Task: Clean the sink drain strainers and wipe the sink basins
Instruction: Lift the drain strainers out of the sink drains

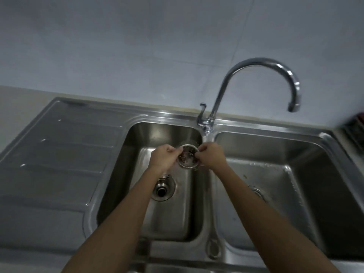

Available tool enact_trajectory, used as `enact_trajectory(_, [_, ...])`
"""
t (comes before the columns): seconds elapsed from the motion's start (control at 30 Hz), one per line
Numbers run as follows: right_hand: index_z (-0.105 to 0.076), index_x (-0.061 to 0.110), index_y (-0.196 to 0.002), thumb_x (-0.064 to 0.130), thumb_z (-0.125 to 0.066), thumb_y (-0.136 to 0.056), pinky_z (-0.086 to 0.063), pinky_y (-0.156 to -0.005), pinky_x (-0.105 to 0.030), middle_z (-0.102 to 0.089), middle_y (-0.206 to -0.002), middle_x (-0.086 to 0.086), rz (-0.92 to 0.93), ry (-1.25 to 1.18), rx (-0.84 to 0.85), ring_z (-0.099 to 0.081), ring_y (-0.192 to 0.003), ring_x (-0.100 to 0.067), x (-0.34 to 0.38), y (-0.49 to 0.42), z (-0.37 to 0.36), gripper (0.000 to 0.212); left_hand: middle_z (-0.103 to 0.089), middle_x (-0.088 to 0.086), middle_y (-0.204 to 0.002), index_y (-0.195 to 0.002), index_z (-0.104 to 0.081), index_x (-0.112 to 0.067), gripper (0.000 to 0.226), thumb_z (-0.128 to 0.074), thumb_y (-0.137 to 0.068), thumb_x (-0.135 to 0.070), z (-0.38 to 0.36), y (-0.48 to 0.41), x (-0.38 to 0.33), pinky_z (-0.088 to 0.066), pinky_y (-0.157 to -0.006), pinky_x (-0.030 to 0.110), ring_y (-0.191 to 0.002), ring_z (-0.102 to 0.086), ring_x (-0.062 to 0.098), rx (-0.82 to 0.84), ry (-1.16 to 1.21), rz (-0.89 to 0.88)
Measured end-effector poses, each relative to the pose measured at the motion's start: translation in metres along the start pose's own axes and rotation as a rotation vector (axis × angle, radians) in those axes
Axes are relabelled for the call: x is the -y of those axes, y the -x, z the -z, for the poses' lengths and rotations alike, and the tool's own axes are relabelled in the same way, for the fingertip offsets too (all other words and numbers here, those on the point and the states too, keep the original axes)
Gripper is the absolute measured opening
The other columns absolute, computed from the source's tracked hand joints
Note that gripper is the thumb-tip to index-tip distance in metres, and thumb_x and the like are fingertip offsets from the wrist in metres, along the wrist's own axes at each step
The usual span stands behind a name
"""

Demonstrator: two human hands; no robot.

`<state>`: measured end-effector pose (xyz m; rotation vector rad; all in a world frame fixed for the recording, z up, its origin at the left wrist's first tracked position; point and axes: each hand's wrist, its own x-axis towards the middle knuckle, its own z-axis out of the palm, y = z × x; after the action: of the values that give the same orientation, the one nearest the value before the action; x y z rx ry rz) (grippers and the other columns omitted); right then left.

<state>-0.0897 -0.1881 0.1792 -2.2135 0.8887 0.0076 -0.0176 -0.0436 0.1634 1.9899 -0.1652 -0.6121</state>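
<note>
Nearest the camera, my left forearm point(122, 223) and right forearm point(266, 223) cross the near edge of the sink point(169, 113) and converge over the left basin point(157, 133).

1. Grip. My left hand point(163, 155) pinches the left side of the strainer point(188, 157) rim. My right hand point(211, 154) pinches the right side. The fingers of both hands are curled onto the rim.
2. Position. I hold the strainer clear of the basin floor, toward the back wall of the left basin and close to the divider. Its open side faces me, so the perforated bottom and the dark specks in it can be inspected. I judge that the two-sided hold keeps it steady and lets loosened debris fall into the basin.
3. Drains. The left drain opening point(163, 191) is uncovered, so this strainer probably belongs there. The right drain point(258, 193) is partly hidden by my right forearm, and I cannot tell whether its strainer is seated.
4. Water. The faucet point(256, 62) spout arcs over the right basin point(295, 154), not over the strainer. No stream is visible. Rinsing will probably call for bringing the spout and strainer together.
5. Progress. Neither basin looks wiped yet, and the right basin floor shows wet patches.
</note>
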Motion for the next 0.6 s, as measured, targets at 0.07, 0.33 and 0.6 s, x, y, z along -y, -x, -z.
enact_trajectory(0.07, [-0.071, 0.016, -0.074, 0.012, -0.069, -0.071, -0.058, -0.077, -0.040, -0.070, -0.073, -0.008, 0.033, -0.034, 0.007, -0.069, -0.073, -0.025, -0.022, 0.004, 0.035, 0.006, -0.071, 0.005, -0.075, -0.077, -0.067, -0.016, 0.021, -0.069, -0.076, -0.037, -0.025, 0.016, -0.024, -0.057, -0.080, 0.045, -0.074, -0.070, 0.025, 0.050, -0.010, -0.053])
enact_trajectory(0.33, [-0.063, 0.013, -0.068, -0.001, -0.070, -0.076, -0.055, -0.048, -0.023, -0.064, -0.060, -0.003, -0.089, -0.117, 0.128, -0.061, -0.045, -0.010, -0.156, 0.034, 0.119, 0.017, -0.072, 0.013, -0.097, -0.092, -0.073, -0.007, 0.018, -0.062, -0.081, -0.016, -0.164, 0.055, -0.056, -0.053, -0.081, 0.030, -0.095, -0.067, 0.027, 0.181, -0.523, -0.181])
enact_trajectory(0.6, [-0.058, 0.021, -0.055, 0.011, -0.063, -0.078, -0.055, -0.062, -0.034, -0.055, -0.056, 0.001, -0.181, 0.023, 0.388, -0.058, -0.059, -0.020, -0.275, 0.051, 0.066, 0.025, -0.068, 0.018, -0.106, -0.098, -0.070, -0.003, 0.022, -0.057, -0.086, -0.017, -0.263, 0.077, 0.030, -0.049, -0.080, 0.032, -0.101, -0.064, 0.030, 0.357, -0.832, 0.059])
